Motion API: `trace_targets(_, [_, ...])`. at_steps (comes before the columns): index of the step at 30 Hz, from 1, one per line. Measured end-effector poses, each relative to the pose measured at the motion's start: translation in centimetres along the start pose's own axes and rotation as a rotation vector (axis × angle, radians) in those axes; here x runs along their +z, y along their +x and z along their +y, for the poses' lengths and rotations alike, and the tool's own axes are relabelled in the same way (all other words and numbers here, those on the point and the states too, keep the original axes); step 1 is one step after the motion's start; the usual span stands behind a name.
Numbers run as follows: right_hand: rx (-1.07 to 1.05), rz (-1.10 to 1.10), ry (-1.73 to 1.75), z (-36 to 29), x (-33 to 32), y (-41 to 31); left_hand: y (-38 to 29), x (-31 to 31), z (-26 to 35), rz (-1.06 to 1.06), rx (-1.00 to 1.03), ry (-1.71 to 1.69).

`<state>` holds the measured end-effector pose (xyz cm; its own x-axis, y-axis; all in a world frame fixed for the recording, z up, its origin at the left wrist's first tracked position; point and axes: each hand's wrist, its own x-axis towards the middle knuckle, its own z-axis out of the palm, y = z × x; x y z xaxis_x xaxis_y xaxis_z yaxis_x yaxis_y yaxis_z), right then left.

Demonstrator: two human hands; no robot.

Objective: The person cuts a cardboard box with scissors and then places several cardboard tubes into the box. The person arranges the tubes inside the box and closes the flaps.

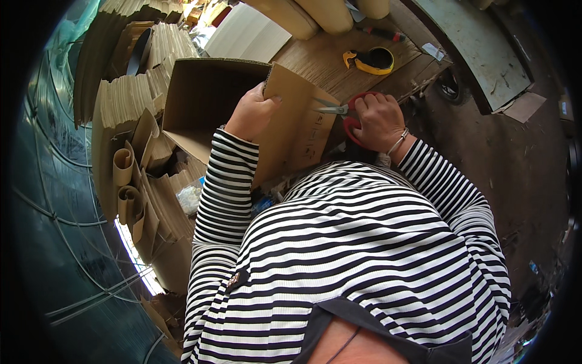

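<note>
In front of my body a brown corrugated cardboard box (298, 123) stands tilted, its dark inside turned to the left. My left hand (255, 111) grips the upper edge of its near panel, thumb on the outer face. Small printed marks show on that panel's right part. My right hand (378, 119) has its fingers through the red handles of a pair of scissors (337, 110). The scissor blades are parted and point left at the panel's right edge, one lying over the printed face. Whether they bite into the cardboard I cannot tell.
Stacked flattened cardboard (129, 102) fills the left side, beside a wire-ribbed plastic sheet (59, 191). On the wooden table (313, 57) lie a yellow tape dispenser (379, 63) and a red-and-black tool (382, 34). Large tan rolls (327, 16) stand behind. A pale board (482, 54) is at right.
</note>
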<state>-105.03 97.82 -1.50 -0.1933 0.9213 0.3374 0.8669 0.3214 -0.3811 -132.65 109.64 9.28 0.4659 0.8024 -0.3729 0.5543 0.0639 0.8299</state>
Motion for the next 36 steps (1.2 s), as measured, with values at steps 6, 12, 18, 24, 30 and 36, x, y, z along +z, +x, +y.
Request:
trace_targets(6, [-0.049, 0.025, -0.122, -1.2, -0.4, 0.1, -0.2, 0.8, 0.7, 0.058, 0.068, 0.045])
trace_targets(12, [-0.025, -0.018, -0.266, -3.4, 0.7, 1.1, -0.5, 1.4, 1.2, 0.118, 0.111, 0.230])
trace_targets(18, [0.080, -0.160, -0.228, -4.1, 0.7, 1.3, 0.6, 1.1, -0.4, 0.069, 0.085, 0.164])
trace_targets(24, [0.216, -0.434, -0.064, -3.3, -0.8, 3.5, 0.5, 0.9, -0.5, 0.087, 0.101, 0.143])
trace_targets(30, [0.404, -0.812, 0.258, -0.2, -1.0, 6.4, 0.2, 1.0, 0.8, 0.075, 0.058, 0.154])
trace_targets(36, [0.693, -1.015, 0.927, 2.9, 2.3, 6.5, 0.0, 1.1, 1.4, 0.123, 0.044, 0.361])
